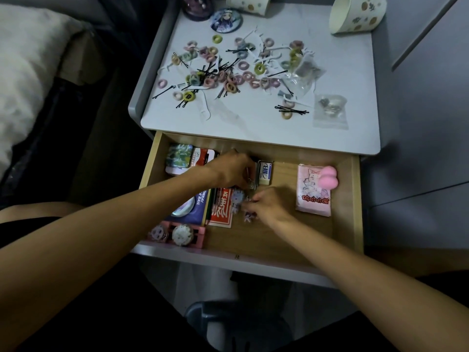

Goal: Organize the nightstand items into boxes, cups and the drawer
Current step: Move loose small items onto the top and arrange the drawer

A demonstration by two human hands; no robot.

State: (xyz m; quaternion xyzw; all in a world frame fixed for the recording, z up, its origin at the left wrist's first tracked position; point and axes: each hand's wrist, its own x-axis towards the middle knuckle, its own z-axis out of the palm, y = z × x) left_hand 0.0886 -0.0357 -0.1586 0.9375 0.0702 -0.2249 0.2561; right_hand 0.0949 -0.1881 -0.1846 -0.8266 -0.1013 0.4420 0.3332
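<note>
Pastel hair ties [243, 78], black bobby pins [291, 111] and white floss picks [205, 107] lie tangled across the grey tabletop [253, 130]. Two small clear bags [330, 111] sit at its right edge. At the back are a round illustrated badge [225, 20] and a spotted paper cup [355, 16] tipped on its side. The wooden drawer [355, 199] below is pulled out, and both hands are inside it. The left hand [233, 171] is curled, pinching a metal ring [250, 180] from which pale charms [238, 196] hang. The right hand [269, 203] has its fingers bent down at the charms, too blurred to tell whether it grips them. Beside the left hand lies a white eraser [265, 172] marked "AIR". A blue box [195, 207] shows "NKAI" and "R RAIL", and next to it is a red card [224, 207] with large white characters. To the right, a pink packet [313, 196] carries a cartoon drawing and red characters, with a pink sponge [328, 176] touching its corner.
</note>
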